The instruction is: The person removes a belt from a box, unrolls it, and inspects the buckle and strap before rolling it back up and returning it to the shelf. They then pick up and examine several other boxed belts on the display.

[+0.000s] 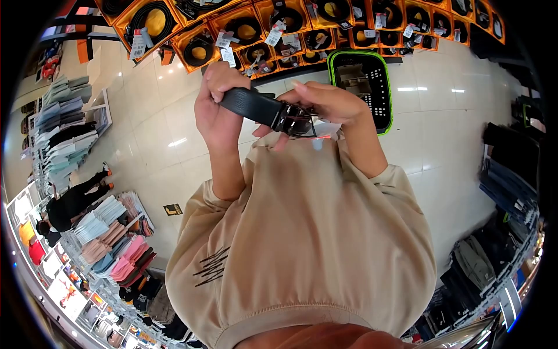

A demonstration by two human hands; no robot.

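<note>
A dark leather belt (249, 104) with a shiny dark metal buckle (295, 120) is held up in front of my chest. My left hand (221, 99) is closed around the strap end, fingers curled over it. Against the buckle end, my right hand (325, 103) is closed with the thumb uppermost and some fingers beneath. A small clear and reddish tag (317, 141) hangs below the buckle. Part of the strap behind the buckle is hidden by my right hand.
Ahead, a display holds several coiled belts (243, 29) in orange boxes with white price tags (275, 34). A black shopping basket (381, 96) with a green rim stands right of my hands. Folded clothes (70, 125) line the left; jeans (505, 180) hang right. A person (72, 203) stands at left.
</note>
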